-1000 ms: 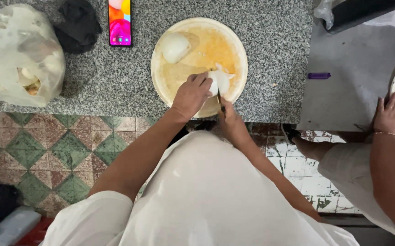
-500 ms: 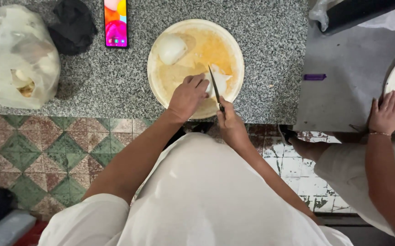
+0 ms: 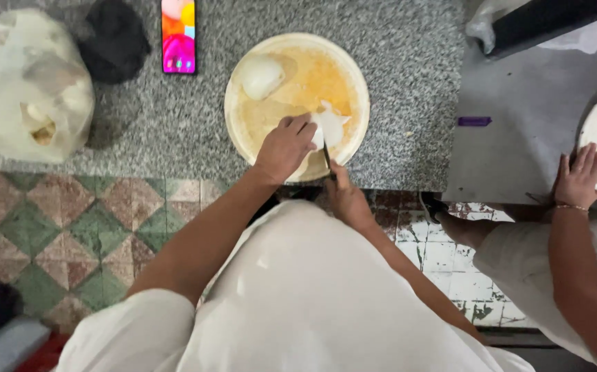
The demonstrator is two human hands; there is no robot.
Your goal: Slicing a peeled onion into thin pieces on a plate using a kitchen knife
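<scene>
Your left hand (image 3: pixel 286 146) presses down on the white piece (image 3: pixel 331 127) at the round board's (image 3: pixel 243 131) five o'clock while your right hand (image 3: pixel 345 200) grips the knife (image 3: pixel 326 156) (blade upright) just beside it

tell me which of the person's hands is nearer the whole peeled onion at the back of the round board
Left. The left hand rests on the round board, just in front of the whole peeled onion. The right hand is off the board's near edge, holding a knife.

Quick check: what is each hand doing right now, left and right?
Left hand: fingers curled, pressing down the white piece on the round board.
Right hand: closed on a knife.
</scene>
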